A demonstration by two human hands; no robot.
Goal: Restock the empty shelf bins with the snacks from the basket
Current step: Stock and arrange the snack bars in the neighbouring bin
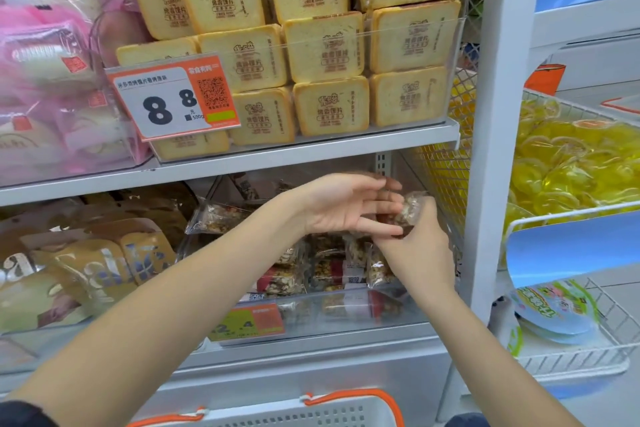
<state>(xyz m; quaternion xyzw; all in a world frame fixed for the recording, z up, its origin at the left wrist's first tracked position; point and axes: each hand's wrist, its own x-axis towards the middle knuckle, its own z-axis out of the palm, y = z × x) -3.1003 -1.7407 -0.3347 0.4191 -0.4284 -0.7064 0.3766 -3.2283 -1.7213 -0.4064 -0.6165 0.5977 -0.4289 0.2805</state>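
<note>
Far left of frame: pink translucent wrapped packs (52,73) on the upper shelf, brown and gold snack bags (90,263) in the bin below them. Upper centre: stacked tan toast-slice-shaped packs (325,48) in a clear bin, orange-and-white price tag (173,99) reading 8.8 clipped to its front. Lower centre: clear plastic shelf bin (346,314) partly filled with clear-wrapped nut-and-seed snack bars (311,267), with one more bar (221,213) lying at the bin's back left. Left hand (341,206) reaches in over that bin, palm facing right, fingers straight and slightly spread, fingertips touching a small clear-wrapped nut snack bar (410,206); it is not curled around it. Right hand (420,236) comes up from below right, fingers curled around the same bar, gripping it from the right side and underneath. Bar sits above the bin's right end, just beside the white wire mesh divider (446,177). Bottom centre: white perforated plastic basket with orange handles (311,412), only the rim visible, contents not in view. Right of the white upright post (498,121): wire basket of yellow jelly cups (568,163), blue-lidded cups (554,315) on the wire shelf below.
</note>
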